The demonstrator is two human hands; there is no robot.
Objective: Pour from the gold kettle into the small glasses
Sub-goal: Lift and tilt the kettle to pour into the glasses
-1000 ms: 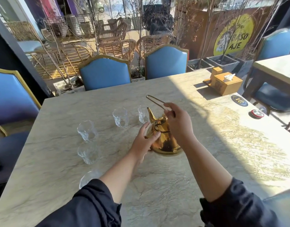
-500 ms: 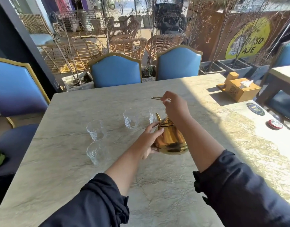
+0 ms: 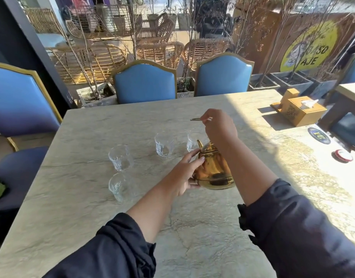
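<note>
The gold kettle (image 3: 213,171) hangs just above the marble table (image 3: 92,217), tilted with its spout toward the far glass. My right hand (image 3: 219,128) grips its thin wire handle from above. My left hand (image 3: 185,173) presses against the kettle's left side and lid. Several small clear glasses stand left of the kettle: one (image 3: 190,142) partly hidden right behind the spout, one (image 3: 164,144) beside it, one (image 3: 120,157) farther left, one (image 3: 118,186) nearer me.
A wooden tissue box (image 3: 302,112) stands at the far right of the table, with a round dark coaster (image 3: 319,135) and a red-rimmed dish (image 3: 343,155) near the right edge. Blue chairs (image 3: 144,85) line the far and left sides.
The kettle has been lifted off the table by its handle and tipped toward the far glass. My left hand has stayed on its side. The view has shifted leftward.
</note>
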